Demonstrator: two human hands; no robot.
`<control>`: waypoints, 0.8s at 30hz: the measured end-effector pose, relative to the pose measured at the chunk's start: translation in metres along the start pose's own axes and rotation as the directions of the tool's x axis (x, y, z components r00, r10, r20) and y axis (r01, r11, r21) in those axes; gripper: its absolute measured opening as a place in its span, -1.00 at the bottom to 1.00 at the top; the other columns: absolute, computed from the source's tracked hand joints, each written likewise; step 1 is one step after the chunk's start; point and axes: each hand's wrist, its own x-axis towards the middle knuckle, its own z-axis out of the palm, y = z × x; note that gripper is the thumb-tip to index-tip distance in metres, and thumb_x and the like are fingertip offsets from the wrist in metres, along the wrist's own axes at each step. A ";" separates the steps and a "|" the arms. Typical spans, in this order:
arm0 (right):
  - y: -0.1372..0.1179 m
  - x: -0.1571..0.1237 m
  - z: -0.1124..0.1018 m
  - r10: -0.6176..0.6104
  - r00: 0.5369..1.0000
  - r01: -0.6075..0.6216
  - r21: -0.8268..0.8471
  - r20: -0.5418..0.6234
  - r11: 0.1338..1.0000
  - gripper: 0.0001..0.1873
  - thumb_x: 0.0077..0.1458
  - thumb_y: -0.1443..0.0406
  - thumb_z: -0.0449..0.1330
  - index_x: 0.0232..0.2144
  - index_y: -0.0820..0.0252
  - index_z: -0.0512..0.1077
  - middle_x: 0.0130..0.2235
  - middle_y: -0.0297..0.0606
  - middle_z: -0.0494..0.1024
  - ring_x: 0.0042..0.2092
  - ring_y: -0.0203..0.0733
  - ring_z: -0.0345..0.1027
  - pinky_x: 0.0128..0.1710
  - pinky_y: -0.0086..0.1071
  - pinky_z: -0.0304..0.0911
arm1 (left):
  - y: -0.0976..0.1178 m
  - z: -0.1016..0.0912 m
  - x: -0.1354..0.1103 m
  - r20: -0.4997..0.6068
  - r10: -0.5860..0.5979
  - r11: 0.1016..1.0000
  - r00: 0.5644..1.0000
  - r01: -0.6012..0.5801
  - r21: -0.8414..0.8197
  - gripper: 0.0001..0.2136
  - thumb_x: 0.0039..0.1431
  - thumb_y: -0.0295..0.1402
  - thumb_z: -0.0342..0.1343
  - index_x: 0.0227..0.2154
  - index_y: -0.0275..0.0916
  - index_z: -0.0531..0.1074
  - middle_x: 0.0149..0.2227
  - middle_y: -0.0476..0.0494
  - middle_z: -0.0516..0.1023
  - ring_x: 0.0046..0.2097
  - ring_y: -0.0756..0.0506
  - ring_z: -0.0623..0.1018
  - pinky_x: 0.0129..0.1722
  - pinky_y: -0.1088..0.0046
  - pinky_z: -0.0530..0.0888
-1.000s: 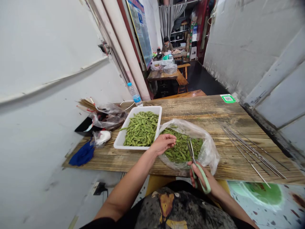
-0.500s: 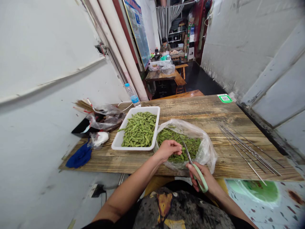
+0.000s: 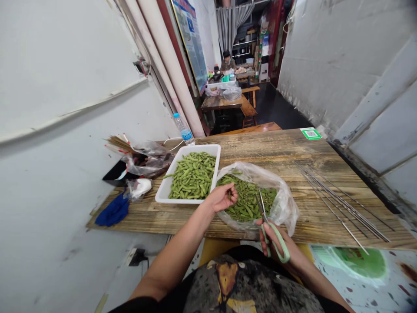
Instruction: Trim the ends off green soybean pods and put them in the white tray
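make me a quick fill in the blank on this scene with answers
The right hand holds a pair of ____.
The hand nearer the white tray is the ____ one.
The thin metal rods lie to the ____ of the plastic bag.
The bottle has a ____ cap.

Missing words: scissors; left; right; blue

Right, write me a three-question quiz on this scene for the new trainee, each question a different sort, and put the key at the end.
1. Short answer: What does the person's right hand hold?
2. True or false: The plastic bag lies to the right of the white tray.
3. Fill in the blank: The bottle beyond the tray has a ____ cap.

Key:
1. Scissors, with their blades spread apart.
2. True.
3. Blue.
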 end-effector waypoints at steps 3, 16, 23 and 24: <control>0.000 -0.001 -0.001 -0.013 1.000 0.013 -0.055 -0.002 0.998 -0.58 0.09 -0.05 0.08 -0.22 0.14 0.30 -0.51 -0.45 0.31 -0.55 -0.36 0.21 -0.56 -0.46 0.17 | -0.001 -0.001 0.002 -0.036 0.107 0.970 0.994 -0.097 0.222 -0.77 0.05 -0.33 0.14 -0.60 -0.33 0.28 -0.58 -0.01 0.30 -0.55 0.11 0.31 -0.60 0.67 0.16; 0.005 0.005 -0.003 0.037 0.999 -0.036 -0.121 0.006 0.992 -0.54 0.01 -0.08 0.13 -0.18 0.09 0.31 -0.50 -0.44 0.27 -0.54 -0.33 0.19 -0.60 -0.47 0.19 | -0.023 -0.018 -0.002 0.137 0.366 0.008 0.921 -0.150 0.989 -0.82 -0.27 -0.49 0.29 -0.75 -0.24 0.38 -0.63 -0.07 0.39 -0.42 -0.08 0.43 -0.37 0.49 0.27; 0.015 0.011 -0.004 0.014 0.998 0.001 -0.255 0.056 0.967 -0.53 0.05 -0.07 0.10 -0.16 0.12 0.29 -0.52 -0.48 0.23 -0.55 -0.35 0.16 -0.62 -0.50 0.17 | -0.022 -0.010 0.000 0.205 0.381 0.077 0.902 -0.252 0.965 -0.76 0.07 -0.26 0.08 -0.54 -0.30 0.53 -0.56 -0.05 0.48 -0.46 -0.01 0.38 -0.41 0.52 0.21; 0.015 0.012 -0.004 0.012 0.999 0.001 -0.266 0.049 0.964 -0.53 0.05 -0.08 0.10 -0.16 0.12 0.29 -0.52 -0.48 0.23 -0.55 -0.35 0.15 -0.62 -0.50 0.17 | -0.023 -0.009 0.001 0.222 0.378 0.091 0.899 -0.274 0.957 -0.77 0.08 -0.29 0.06 -0.53 -0.31 0.53 -0.55 -0.05 0.49 -0.45 -0.01 0.38 -0.40 0.53 0.21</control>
